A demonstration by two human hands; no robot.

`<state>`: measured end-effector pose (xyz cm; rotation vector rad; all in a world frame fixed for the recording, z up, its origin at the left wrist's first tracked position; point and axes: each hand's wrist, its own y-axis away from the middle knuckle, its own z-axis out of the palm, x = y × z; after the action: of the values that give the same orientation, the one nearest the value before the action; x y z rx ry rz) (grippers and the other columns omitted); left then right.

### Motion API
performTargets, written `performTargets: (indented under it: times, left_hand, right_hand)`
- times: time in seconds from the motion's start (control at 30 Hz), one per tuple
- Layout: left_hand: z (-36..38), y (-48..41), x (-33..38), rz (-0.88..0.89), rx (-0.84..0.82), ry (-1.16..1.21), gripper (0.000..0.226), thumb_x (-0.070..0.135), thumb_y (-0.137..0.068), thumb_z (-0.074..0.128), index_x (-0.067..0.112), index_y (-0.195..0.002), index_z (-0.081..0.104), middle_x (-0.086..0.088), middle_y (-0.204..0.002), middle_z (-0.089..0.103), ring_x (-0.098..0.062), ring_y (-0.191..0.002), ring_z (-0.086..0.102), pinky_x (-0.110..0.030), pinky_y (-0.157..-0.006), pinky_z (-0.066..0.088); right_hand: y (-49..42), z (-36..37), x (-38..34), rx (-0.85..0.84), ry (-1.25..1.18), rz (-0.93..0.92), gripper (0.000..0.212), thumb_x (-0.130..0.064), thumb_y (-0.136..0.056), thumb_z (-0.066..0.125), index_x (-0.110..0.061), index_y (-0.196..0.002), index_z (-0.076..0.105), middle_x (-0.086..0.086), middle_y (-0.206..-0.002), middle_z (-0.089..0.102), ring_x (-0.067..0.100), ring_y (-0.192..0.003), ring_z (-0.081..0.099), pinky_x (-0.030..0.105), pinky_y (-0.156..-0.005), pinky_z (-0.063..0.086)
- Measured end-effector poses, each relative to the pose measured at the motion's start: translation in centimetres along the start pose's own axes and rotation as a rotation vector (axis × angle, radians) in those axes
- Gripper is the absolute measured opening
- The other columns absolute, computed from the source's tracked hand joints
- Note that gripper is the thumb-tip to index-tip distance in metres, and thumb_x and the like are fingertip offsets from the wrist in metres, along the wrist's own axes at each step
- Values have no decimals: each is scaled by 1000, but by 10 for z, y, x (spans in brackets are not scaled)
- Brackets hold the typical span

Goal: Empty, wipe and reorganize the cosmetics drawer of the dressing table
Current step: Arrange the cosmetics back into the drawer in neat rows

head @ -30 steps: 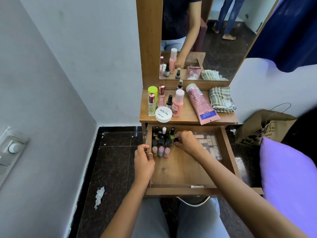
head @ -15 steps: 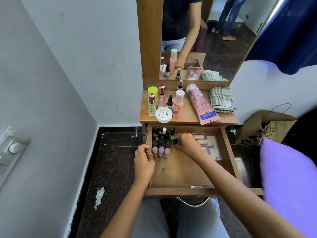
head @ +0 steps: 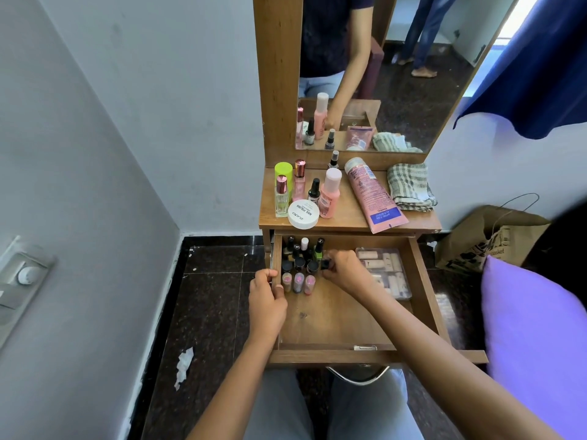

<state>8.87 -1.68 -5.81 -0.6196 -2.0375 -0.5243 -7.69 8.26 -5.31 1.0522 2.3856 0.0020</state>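
The wooden drawer [head: 336,325] of the dressing table is pulled out over my lap. Several nail polish bottles [head: 300,265] stand in rows in its back left corner. My right hand [head: 344,269] pinches a small black-capped bottle [head: 324,265] at the right end of those rows. My left hand [head: 266,300] grips the drawer's left wall. A clear plastic box [head: 386,274] with pale items lies in the drawer's back right. On the tabletop [head: 347,217] stand perfume and pink bottles, a white round jar [head: 303,214], a pink tube [head: 371,193] and a folded checked cloth [head: 409,187].
A mirror [head: 397,74] rises behind the tabletop. A brown paper bag [head: 486,239] stands on the dark floor at right, beside a purple cushion [head: 536,341]. A scrap of white paper [head: 183,366] lies on the floor at left, near the wall.
My right hand has shifted slightly while holding the black-capped bottle beside the rows. My left hand stays on the drawer's left wall.
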Motion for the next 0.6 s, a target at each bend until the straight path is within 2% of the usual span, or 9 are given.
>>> performTargets:
  times: [0.13, 0.2, 0.33, 0.47, 0.53, 0.6]
  left_hand:
    - [0, 0, 0, 0, 0, 1, 26, 6, -93, 51, 15, -118, 49, -4, -119, 47, -10, -100, 49, -20, -82, 38]
    - [0, 0, -1, 12, 1, 6, 25, 5, -93, 50, 14, -116, 49, -3, -117, 47, -13, -101, 50, -21, -82, 37]
    - [0, -2, -4, 25, 9, 15, 24, 3, -92, 51, 13, -114, 49, -3, -115, 47, -13, -98, 50, -22, -82, 38]
    - [2, -3, -4, 16, 2, 25, 23, 5, -93, 50, 15, -114, 49, -2, -115, 47, -12, -97, 50, -23, -82, 39]
    - [1, -2, -3, 10, -2, 26, 23, 5, -93, 50, 16, -114, 49, -1, -115, 46, -11, -98, 50, -23, -82, 39]
    - [1, -2, -4, 6, -3, 24, 24, 5, -93, 50, 16, -114, 49, -1, -115, 46, -11, -98, 50, -23, -82, 39]
  right_hand:
    - [3, -5, -1, -14, 9, 18, 32, -16, -81, 69, -10, -112, 62, 9, -102, 65, 24, -89, 64, 32, -73, 54]
    - [8, -13, -3, 35, 15, 9, 30, -12, -79, 67, -10, -108, 61, 9, -102, 62, 26, -91, 62, 32, -72, 52]
    - [23, -39, -16, 307, -108, -50, 23, -12, -77, 70, -13, -99, 64, 0, -92, 64, 15, -80, 61, 32, -74, 52]
    - [22, -83, -29, 580, -343, -96, 14, -8, -85, 66, -10, -99, 65, -4, -84, 62, 1, -73, 55, 15, -70, 48]
    - [12, -109, -31, 644, -415, -150, 11, -7, -89, 62, -11, -98, 67, -7, -83, 63, -7, -71, 53, 8, -67, 45]
    - [-5, -134, -32, 636, -398, -240, 15, -5, -91, 58, -14, -98, 68, -6, -90, 66, -7, -79, 55, 9, -71, 46]
